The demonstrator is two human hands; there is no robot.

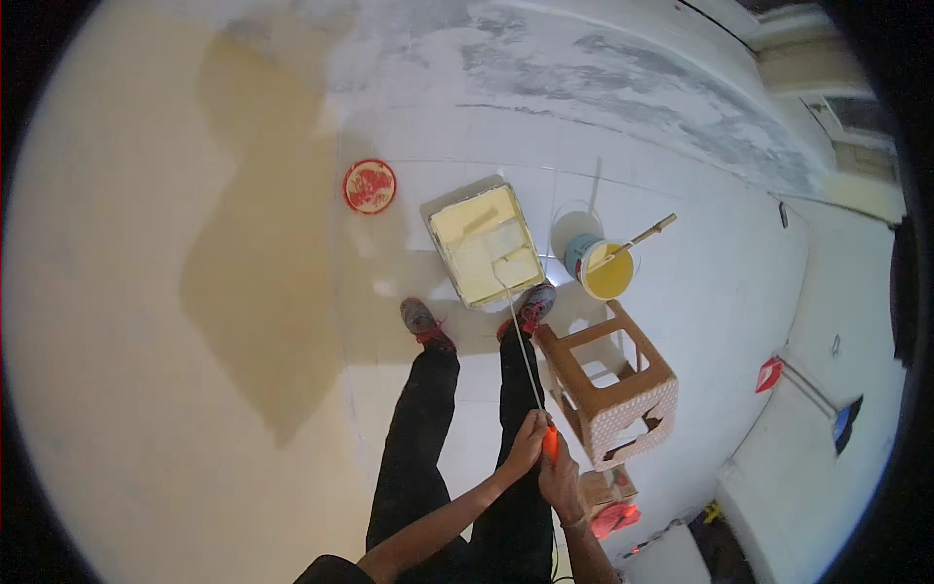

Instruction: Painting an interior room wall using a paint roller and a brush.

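Both my hands grip a long-framed paint roller. My right hand (560, 482) is closed around its orange handle (550, 444). Just ahead, my left hand (527, 445) holds the rod (527, 358) near the top of the handle. At the rod's far end, the roller head (516, 267) lies in a paint tray (451, 264) of pale yellow paint, near my shoes. Right of the tray stands a paint bucket (610, 271) with yellow paint inside. A wooden stick (646, 235) leans out over the bucket's rim.
A brown plastic stool (613, 387) with a broken seat lies on its side by my right leg. A red, paint-smeared lid (370, 187) is on the tiled floor. Behind the stool are a cardboard box (609, 490) and a red plastic bag (614, 520). A yellowish wall (146, 365) rises at left.
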